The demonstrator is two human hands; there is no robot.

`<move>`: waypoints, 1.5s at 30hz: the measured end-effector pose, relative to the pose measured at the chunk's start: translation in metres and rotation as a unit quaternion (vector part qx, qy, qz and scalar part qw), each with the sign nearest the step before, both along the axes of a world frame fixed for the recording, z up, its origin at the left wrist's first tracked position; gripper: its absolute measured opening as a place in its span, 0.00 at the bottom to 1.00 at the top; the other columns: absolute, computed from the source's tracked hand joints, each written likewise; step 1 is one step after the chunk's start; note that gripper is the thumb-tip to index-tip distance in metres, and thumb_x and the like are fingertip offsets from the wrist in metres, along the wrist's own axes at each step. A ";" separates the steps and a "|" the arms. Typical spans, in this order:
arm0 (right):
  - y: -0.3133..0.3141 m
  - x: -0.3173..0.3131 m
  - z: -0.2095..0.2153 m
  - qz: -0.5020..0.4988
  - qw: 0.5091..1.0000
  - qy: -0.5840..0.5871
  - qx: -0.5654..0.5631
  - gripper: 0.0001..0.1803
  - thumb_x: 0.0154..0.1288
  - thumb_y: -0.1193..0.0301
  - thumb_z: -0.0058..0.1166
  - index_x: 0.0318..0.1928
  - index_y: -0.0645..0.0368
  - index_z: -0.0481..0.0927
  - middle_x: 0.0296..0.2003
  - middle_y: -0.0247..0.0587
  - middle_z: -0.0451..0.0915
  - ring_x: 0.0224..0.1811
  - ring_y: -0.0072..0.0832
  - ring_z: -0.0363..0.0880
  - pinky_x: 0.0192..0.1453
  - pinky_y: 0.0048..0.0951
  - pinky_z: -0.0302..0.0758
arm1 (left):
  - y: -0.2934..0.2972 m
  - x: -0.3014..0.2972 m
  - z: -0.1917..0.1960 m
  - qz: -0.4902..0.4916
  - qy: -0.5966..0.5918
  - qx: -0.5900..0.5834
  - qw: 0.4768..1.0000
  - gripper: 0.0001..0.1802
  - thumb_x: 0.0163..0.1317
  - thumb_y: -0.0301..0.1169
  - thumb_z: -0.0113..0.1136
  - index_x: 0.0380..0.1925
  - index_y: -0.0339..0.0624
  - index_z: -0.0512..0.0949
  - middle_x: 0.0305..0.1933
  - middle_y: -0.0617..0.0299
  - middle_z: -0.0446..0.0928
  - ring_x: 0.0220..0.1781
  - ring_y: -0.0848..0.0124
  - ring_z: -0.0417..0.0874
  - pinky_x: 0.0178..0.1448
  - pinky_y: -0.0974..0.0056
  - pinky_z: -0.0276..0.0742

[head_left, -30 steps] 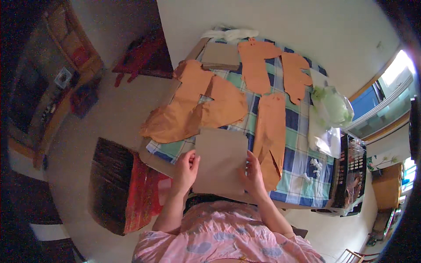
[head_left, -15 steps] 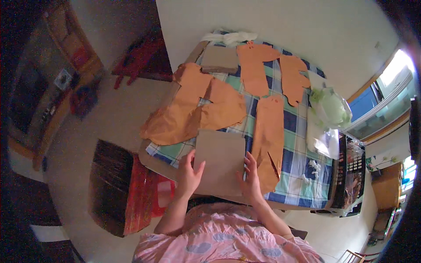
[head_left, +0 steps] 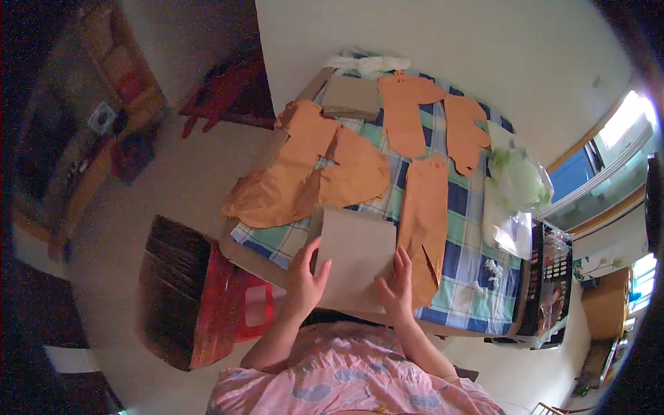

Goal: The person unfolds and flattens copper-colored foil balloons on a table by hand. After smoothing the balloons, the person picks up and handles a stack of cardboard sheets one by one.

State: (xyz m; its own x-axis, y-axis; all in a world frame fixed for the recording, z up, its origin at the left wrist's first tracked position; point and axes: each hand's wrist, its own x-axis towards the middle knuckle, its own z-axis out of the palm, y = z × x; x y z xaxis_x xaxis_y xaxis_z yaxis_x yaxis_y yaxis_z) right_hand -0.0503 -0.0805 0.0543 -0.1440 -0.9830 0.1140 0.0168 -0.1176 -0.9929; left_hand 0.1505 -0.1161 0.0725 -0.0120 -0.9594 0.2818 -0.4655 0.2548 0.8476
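A grey-brown rectangle of cardboard, apparently a stack of sheets, sits at the bed's near edge in front of me. Along its left side my left hand holds it, thumb toward the top face. My right hand grips the right side, with its fingers on the edge. The top sheet looks slightly offset from what is beneath, a strip showing at the left. Just right of it lies a long orange-brown paper piece with a slit near its lower end. A wide cut paper piece lies beyond, to the left.
The bed has a checked sheet. Farther back are another cardboard stack and two orange-brown paper cut-outs. A green-and-white plastic bag and a black crate are on the right; a red box stands left.
The cardboard has shifted a little right and turned slightly, with both hands still along its sides. A strip of a lower layer now shows at its left edge.
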 end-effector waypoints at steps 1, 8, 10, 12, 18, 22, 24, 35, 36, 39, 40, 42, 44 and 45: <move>0.001 0.000 -0.001 0.001 1.000 0.001 -0.001 0.43 0.51 0.86 0.48 0.68 0.59 0.47 0.66 0.49 0.56 0.69 0.35 0.52 0.71 0.34 0.49 | 0.001 -0.004 0.004 0.001 0.001 -0.001 1.000 0.26 0.57 0.29 0.61 0.56 0.38 0.67 0.53 0.50 0.73 0.57 0.59 0.73 0.60 0.59 0.68; 0.003 -0.003 0.006 -0.024 0.999 -0.032 0.007 0.41 0.54 0.84 0.48 0.68 0.57 0.48 0.63 0.46 0.60 0.66 0.33 0.58 0.67 0.31 0.56 | -0.008 -0.009 -0.017 -0.019 0.253 0.211 0.944 0.23 0.56 0.28 0.63 0.52 0.37 0.71 0.41 0.59 0.79 0.44 0.72 0.79 0.50 0.67 0.74; 0.003 -0.005 0.013 -0.037 0.999 -0.024 0.022 0.41 0.55 0.84 0.48 0.68 0.57 0.48 0.63 0.45 0.61 0.65 0.32 0.60 0.65 0.30 0.59 | -0.007 -0.010 -0.017 -0.026 0.270 0.250 0.930 0.21 0.56 0.26 0.62 0.50 0.36 0.72 0.37 0.59 0.80 0.41 0.73 0.81 0.48 0.67 0.75; 0.004 -0.003 0.028 -0.037 0.991 -0.128 0.018 0.39 0.56 0.87 0.47 0.67 0.55 0.51 0.62 0.46 0.62 0.65 0.36 0.60 0.69 0.35 0.55 | -0.005 -0.009 -0.021 -0.043 0.282 0.234 0.929 0.21 0.56 0.26 0.63 0.50 0.35 0.71 0.43 0.57 0.78 0.44 0.71 0.79 0.51 0.67 0.73; 0.005 -0.029 -0.001 0.007 0.976 -0.202 0.080 0.31 0.60 0.85 0.49 0.63 0.59 0.58 0.55 0.43 0.70 0.57 0.32 0.70 0.59 0.33 0.68 | -0.009 -0.023 0.017 0.007 0.256 -0.091 0.962 0.21 0.58 0.24 0.61 0.51 0.34 0.68 0.56 0.51 0.71 0.54 0.68 0.74 0.58 0.63 0.69; 0.004 -0.011 0.061 0.007 0.991 -0.135 -0.020 0.17 0.62 0.83 0.50 0.51 0.60 0.70 0.44 0.35 0.76 0.48 0.24 0.74 0.52 0.27 0.71 | 0.006 0.000 0.014 -0.044 0.217 -0.053 0.974 0.20 0.59 0.22 0.60 0.51 0.34 0.68 0.52 0.53 0.73 0.53 0.68 0.75 0.58 0.64 0.69; 0.000 -0.018 0.041 0.049 0.998 -0.037 0.022 0.14 0.62 0.83 0.51 0.48 0.60 0.72 0.41 0.33 0.77 0.45 0.21 0.74 0.50 0.26 0.71 | 0.007 0.010 -0.010 -0.092 0.253 -0.015 0.963 0.17 0.61 0.22 0.57 0.50 0.33 0.69 0.48 0.58 0.75 0.51 0.72 0.75 0.55 0.68 0.69; -0.024 -0.021 0.026 0.096 0.988 0.003 0.119 0.07 0.65 0.78 0.51 0.43 0.62 0.76 0.36 0.29 0.78 0.40 0.16 0.73 0.43 0.20 0.70 | -0.007 0.036 0.006 -0.101 0.158 0.113 0.976 0.10 0.66 0.23 0.51 0.45 0.34 0.72 0.42 0.63 0.77 0.45 0.80 0.75 0.48 0.73 0.71; -0.028 -0.017 0.032 0.068 0.982 -0.117 0.134 0.07 0.65 0.78 0.51 0.43 0.61 0.76 0.35 0.30 0.78 0.38 0.16 0.73 0.41 0.20 0.70 | -0.008 0.033 0.012 -0.101 0.161 0.090 0.978 0.09 0.65 0.23 0.51 0.45 0.34 0.72 0.40 0.62 0.78 0.43 0.80 0.76 0.45 0.73 0.72; -0.028 -0.009 0.062 0.037 0.964 -0.174 0.200 0.07 0.65 0.78 0.50 0.43 0.61 0.76 0.33 0.30 0.78 0.34 0.17 0.74 0.35 0.20 0.70 | -0.013 0.027 0.023 -0.061 0.103 0.030 0.992 0.09 0.63 0.23 0.52 0.44 0.34 0.72 0.34 0.60 0.78 0.36 0.79 0.77 0.40 0.72 0.74; -0.027 -0.010 0.069 0.030 0.963 -0.112 0.245 0.08 0.65 0.79 0.49 0.44 0.60 0.75 0.31 0.30 0.78 0.31 0.17 0.73 0.32 0.20 0.70 | -0.014 0.024 0.023 -0.057 0.103 0.028 0.993 0.09 0.63 0.23 0.52 0.44 0.34 0.72 0.34 0.60 0.78 0.36 0.79 0.77 0.40 0.72 0.74; -0.023 -0.015 0.059 0.080 0.992 0.047 0.089 0.09 0.65 0.79 0.49 0.45 0.60 0.74 0.30 0.30 0.77 0.28 0.17 0.73 0.30 0.20 0.69 | -0.018 0.018 0.017 0.007 0.087 0.059 0.994 0.10 0.60 0.22 0.53 0.43 0.34 0.72 0.31 0.58 0.77 0.32 0.77 0.78 0.38 0.71 0.74; -0.018 -0.020 0.060 0.121 0.969 0.204 -0.072 0.10 0.65 0.79 0.48 0.46 0.59 0.74 0.29 0.29 0.77 0.26 0.17 0.72 0.27 0.20 0.68 | -0.022 0.011 0.015 0.036 0.085 0.048 0.995 0.11 0.59 0.22 0.54 0.43 0.35 0.73 0.31 0.59 0.78 0.33 0.77 0.78 0.37 0.72 0.74; -0.014 -0.022 0.066 0.125 0.959 0.245 -0.063 0.10 0.65 0.79 0.48 0.47 0.60 0.73 0.30 0.29 0.76 0.26 0.17 0.72 0.27 0.21 0.68 | -0.024 0.009 0.014 0.064 0.081 0.038 0.994 0.11 0.58 0.22 0.54 0.43 0.36 0.73 0.32 0.61 0.78 0.33 0.77 0.79 0.36 0.73 0.74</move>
